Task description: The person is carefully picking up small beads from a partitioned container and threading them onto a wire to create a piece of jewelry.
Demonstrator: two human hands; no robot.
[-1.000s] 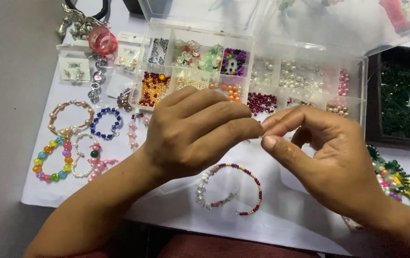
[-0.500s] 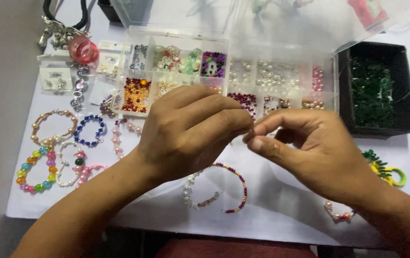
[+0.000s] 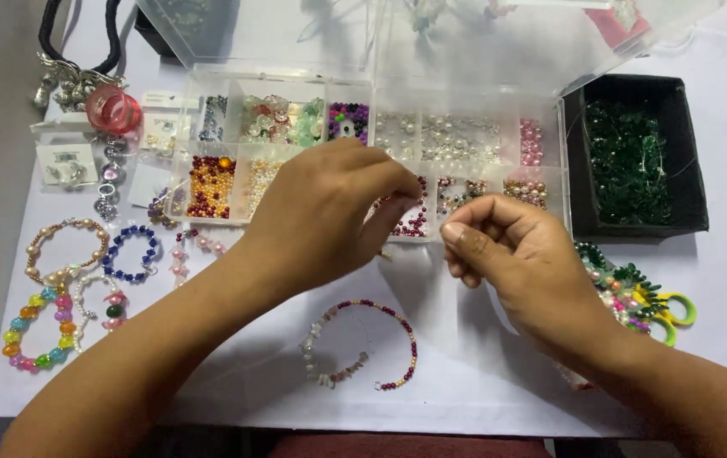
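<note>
A half-finished bracelet [image 3: 362, 343] of dark red, gold and pale chip beads lies in an open loop on the white tabletop [image 3: 482, 386], just in front of two bare hands that work above it. The left hand [image 3: 329, 216] hovers over the front row of a clear compartmented bead box [image 3: 380, 144], its fingers [image 3: 397, 182] curled and drawn together at the compartment of dark red beads [image 3: 410, 222]; whether they pinch a bead or a thread cannot be told, since the back of the hand hides the tips. The right hand [image 3: 520, 259] sits just beside it, thumb and forefinger pressed together as if on something very fine, too small to make out. The step looks best done with both hands kept low and close together over the box, so that a slipped bead falls back into its compartment and not onto the sheet. To the left lie finished pieces: a blue bead bracelet [image 3: 130, 252], a peach pearl bracelet [image 3: 62, 250] and a rainbow bead bracelet [image 3: 34, 332]. A red ring-shaped spool [image 3: 113, 108] and a black cord [image 3: 83, 38] rest at the far left corner. To the right stand a black tray of green beads [image 3: 635, 161] and, near the right wrist, green-handled scissors [image 3: 673, 315].
</note>
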